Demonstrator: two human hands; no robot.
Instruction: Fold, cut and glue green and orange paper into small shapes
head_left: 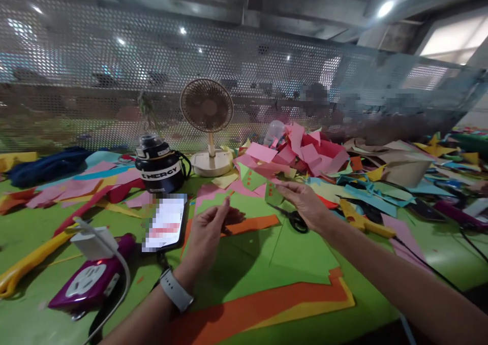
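In the head view my right hand [305, 202] pinches a small green paper piece with orange spots [273, 193] between thumb and fingertips. Behind it stands another green paper piece with orange marks [249, 177]. Black-handled scissors [298, 222] lie just under my right hand, blades partly covered. My left hand [209, 233] hovers over the green sheets [251, 263], its fingers loosely bent and apart, with nothing visible in it. An orange paper strip [255, 225] lies beside its fingertips. Larger orange paper [236, 314] shows below the green sheets.
A phone [168, 223], a black bottle [158, 167] and a purple power strip [91, 279] are on the left. A small fan [208, 106] stands behind. Pink scraps [301, 149] pile up at the back; a yellow glue gun [362, 220] with a cord lies right.
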